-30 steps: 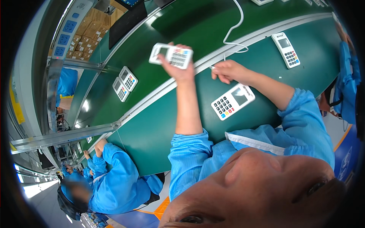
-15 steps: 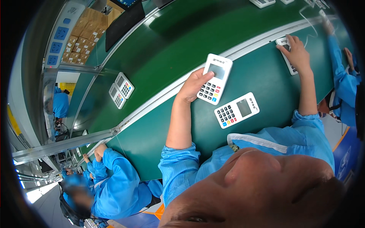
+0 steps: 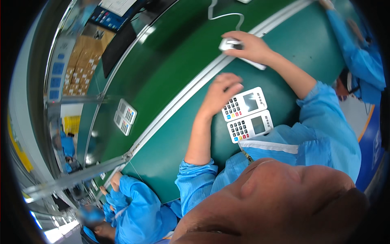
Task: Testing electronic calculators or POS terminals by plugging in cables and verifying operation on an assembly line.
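Two white payment terminals lie side by side on the green work surface in front of me, screens and keypads up: the farther one [image 3: 245,104] and the nearer one [image 3: 251,126] touch along their long edges. My left hand [image 3: 221,93] is just left of the farther terminal, somewhat blurred, its thumb apart from the bent fingers and nothing held. Over the metal rail, my right hand [image 3: 252,48] grips another white payment terminal [image 3: 224,45]. The hand covers most of it; its top end and a lower edge show.
Two more terminals [image 3: 125,117] sit together on the green belt [image 3: 162,83] past the metal rail [image 3: 183,95]. A white cable [image 3: 225,15] lies across the belt at the top. Co-workers in blue are at the left [image 3: 140,211] and right [image 3: 357,61].
My left hand has let go of its terminal, now lying beside the other on the work surface. My right hand has lifted the terminal at the right and brought it left to the rail.
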`<action>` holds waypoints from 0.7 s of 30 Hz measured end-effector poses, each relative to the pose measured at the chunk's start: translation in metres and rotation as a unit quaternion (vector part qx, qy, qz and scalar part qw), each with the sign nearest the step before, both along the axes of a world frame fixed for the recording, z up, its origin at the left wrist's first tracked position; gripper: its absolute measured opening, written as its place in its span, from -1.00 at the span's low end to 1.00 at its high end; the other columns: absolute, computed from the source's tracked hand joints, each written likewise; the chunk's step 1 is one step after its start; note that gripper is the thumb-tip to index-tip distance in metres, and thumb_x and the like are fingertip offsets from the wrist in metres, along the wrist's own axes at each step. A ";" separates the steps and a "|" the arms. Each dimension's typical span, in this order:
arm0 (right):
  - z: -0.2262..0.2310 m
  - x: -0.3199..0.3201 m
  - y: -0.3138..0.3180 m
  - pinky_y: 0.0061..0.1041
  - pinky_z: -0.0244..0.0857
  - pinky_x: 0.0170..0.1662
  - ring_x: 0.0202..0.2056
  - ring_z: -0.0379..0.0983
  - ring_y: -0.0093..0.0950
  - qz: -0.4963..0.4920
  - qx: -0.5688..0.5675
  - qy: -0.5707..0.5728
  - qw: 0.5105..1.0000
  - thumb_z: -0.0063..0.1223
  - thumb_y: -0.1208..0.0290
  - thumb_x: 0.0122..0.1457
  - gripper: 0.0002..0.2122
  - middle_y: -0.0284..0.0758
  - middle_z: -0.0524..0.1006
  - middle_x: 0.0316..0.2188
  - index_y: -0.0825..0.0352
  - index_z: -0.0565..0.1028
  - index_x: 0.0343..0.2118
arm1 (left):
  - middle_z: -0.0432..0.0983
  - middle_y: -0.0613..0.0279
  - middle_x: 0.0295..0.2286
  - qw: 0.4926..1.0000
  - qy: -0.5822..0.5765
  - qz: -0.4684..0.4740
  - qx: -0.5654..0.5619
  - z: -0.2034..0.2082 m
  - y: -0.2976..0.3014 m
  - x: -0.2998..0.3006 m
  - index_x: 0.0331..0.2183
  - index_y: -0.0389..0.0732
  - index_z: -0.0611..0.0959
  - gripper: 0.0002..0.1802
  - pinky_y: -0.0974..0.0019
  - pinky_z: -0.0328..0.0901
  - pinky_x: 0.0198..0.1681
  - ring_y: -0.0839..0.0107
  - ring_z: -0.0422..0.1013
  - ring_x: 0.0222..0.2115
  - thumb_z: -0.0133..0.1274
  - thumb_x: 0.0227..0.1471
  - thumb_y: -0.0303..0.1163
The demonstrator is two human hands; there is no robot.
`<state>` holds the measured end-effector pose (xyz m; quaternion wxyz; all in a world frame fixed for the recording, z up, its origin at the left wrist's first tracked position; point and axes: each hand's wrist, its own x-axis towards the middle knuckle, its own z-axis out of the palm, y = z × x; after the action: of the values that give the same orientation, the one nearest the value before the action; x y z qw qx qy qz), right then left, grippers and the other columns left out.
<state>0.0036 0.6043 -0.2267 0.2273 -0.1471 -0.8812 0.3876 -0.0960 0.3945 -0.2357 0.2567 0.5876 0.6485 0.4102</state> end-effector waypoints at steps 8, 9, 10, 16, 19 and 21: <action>0.010 -0.062 -0.044 -0.45 0.27 0.07 0.00 0.41 -0.43 0.102 -0.294 0.060 0.948 0.15 0.05 0.16 -0.42 -0.26 0.48 -0.06 0.22 0.32 0.18 | 0.25 0.13 0.12 0.915 -0.348 0.150 0.139 -0.025 0.042 -0.023 0.29 -0.16 0.01 -0.19 0.23 0.18 0.14 0.32 0.26 0.10 -0.04 0.22 0.00; 0.006 -0.062 -0.044 -0.53 0.30 -0.09 -0.17 0.39 -0.57 0.116 -0.381 0.055 0.916 0.04 -0.01 0.22 -0.42 -0.39 0.47 -0.16 0.20 0.28 0.22 | 0.29 0.16 0.08 0.891 -0.390 0.190 0.134 -0.026 0.044 -0.023 0.27 -0.15 0.06 -0.24 0.23 0.18 0.13 0.34 0.29 0.06 -0.05 0.23 -0.02; 0.003 -0.061 -0.042 -0.58 0.27 -0.16 -0.24 0.34 -0.63 0.104 -0.424 0.036 0.899 -0.01 -0.02 0.24 -0.42 -0.44 0.45 -0.19 0.18 0.26 0.24 | 0.37 0.22 0.01 0.884 -0.402 0.191 0.143 -0.026 0.043 -0.023 0.22 -0.15 0.18 -0.35 0.23 0.20 0.10 0.36 0.34 -0.01 -0.07 0.25 -0.06; -0.029 -0.066 -0.031 -0.60 0.30 -0.17 -0.25 0.36 -0.69 0.096 -0.422 0.027 0.901 -0.10 0.25 0.30 -0.59 -0.46 0.49 -0.23 0.23 0.37 0.18 | 0.44 0.14 -0.03 0.796 -0.543 0.150 0.221 -0.038 0.043 -0.035 0.12 -0.17 0.35 -0.35 0.16 0.37 -0.02 0.25 0.44 -0.09 -0.24 0.24 0.13; -0.035 -0.073 -0.028 -0.66 0.32 -0.17 -0.29 0.41 -0.68 0.073 -0.353 0.051 0.931 -0.10 0.39 0.30 -0.68 -0.44 0.54 -0.23 0.26 0.46 0.09 | 0.49 -0.10 -0.14 0.689 -0.659 0.164 0.251 -0.044 0.036 -0.056 0.05 -0.23 0.44 -0.31 0.05 0.42 -0.10 0.04 0.48 -0.19 -0.27 0.20 0.16; -0.039 -0.074 -0.027 -0.72 0.28 -0.18 -0.27 0.40 -0.70 0.056 -0.377 0.000 0.924 -0.03 0.35 0.29 -0.70 -0.43 0.53 -0.19 0.29 0.48 0.04 | 0.43 -0.16 -0.08 0.658 -0.673 0.186 0.282 -0.048 0.031 -0.068 0.08 -0.23 0.40 -0.29 0.03 0.38 -0.02 0.01 0.42 -0.10 -0.28 0.19 0.17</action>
<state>-0.0702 0.5770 -0.2657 0.1330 -0.1726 -0.6764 0.7036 -0.1643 0.4254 -0.2835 0.3634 0.0624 0.2469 0.8961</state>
